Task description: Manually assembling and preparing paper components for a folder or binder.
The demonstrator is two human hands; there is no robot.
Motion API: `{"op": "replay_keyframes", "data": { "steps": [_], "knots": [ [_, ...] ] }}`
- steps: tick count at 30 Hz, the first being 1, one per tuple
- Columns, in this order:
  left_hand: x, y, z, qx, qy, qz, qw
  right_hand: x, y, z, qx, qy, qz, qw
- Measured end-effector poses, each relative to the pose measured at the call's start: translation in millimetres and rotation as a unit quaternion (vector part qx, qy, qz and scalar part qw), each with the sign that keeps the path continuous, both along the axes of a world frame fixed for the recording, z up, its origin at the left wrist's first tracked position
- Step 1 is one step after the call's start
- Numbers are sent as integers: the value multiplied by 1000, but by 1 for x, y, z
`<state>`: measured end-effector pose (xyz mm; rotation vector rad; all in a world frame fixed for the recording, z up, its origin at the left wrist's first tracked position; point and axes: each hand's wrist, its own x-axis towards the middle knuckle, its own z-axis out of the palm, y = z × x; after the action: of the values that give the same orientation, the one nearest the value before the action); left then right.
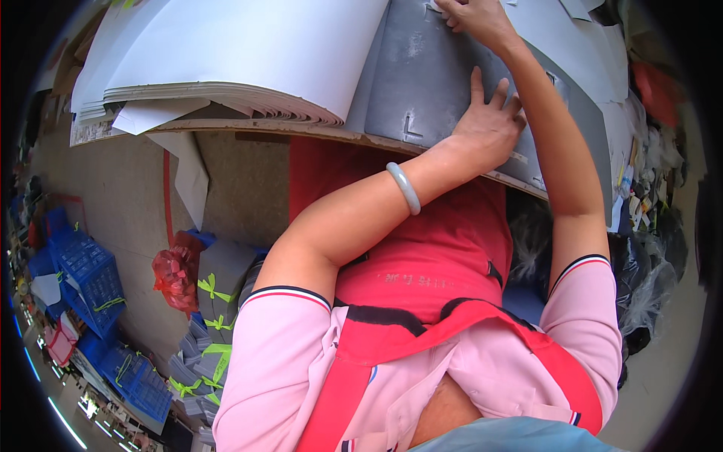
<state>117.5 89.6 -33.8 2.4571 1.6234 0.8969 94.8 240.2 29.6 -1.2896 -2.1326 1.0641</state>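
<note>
A dark grey board (422,75) with whitish scuffs lies flat on the work table. My left hand (489,129), with a pale bangle (403,188) at the wrist, rests on this board near its front edge, fingers spread. Beyond it, at the board's far part, my right hand (478,21) has its fingertips pinched together by a small white piece at the top of the view; what they hold, if anything, is too small to name. A small L-shaped corner mark (410,126) shows near the board's front edge. To the left lies a thick stack of large white sheets (248,53), curving up beside the board.
More white sheets (584,53) lie on the right of the table. Clear plastic bags (651,279) hang or lie at the right. On the floor at left are blue crates (86,271), a red bag (179,271) and grey bundles tied with green ribbon (218,290).
</note>
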Motion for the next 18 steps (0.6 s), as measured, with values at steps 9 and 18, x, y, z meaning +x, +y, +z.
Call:
{"op": "replay_keyframes", "data": {
  "steps": [9, 18],
  "knots": [
    [0, -1, -3, 64, -41, 4, 997, -2, 10, -16, -63, -26, 7, 998],
    [14, 9, -35, 11, -297, 2, 955, 27, -113, 18, -153, -80, 149, 974]
  ]
}}
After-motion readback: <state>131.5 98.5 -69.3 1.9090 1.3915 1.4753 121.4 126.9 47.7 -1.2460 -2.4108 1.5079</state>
